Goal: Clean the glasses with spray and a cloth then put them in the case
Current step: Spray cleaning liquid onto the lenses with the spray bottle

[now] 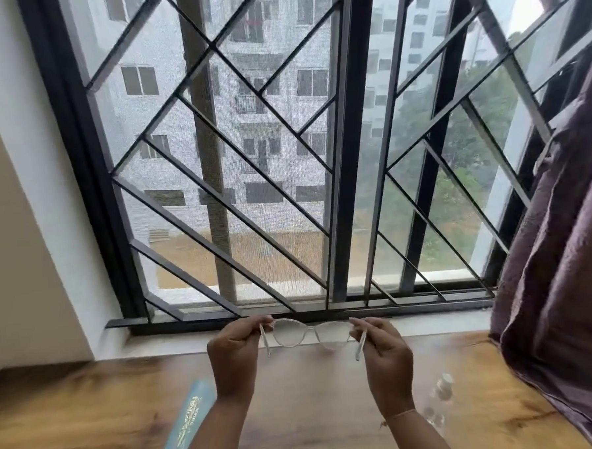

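You are holding the glasses up, left hand and right hand each pinching a temple. Probably spraying next: one grip needs freeing for the bottle at right.

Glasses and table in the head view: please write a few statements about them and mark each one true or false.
1. The left hand and the right hand each pinch one end of the glasses. True.
2. The glasses have a thick black frame. False: the frame is clear.
3. A blue case lies on the wooden table by the left forearm. True.
4. The right hand holds the spray bottle. False: the bottle, which is blurred, is on the table beside the right forearm.
5. The purple curtain hangs on the left. False: it hangs on the right.
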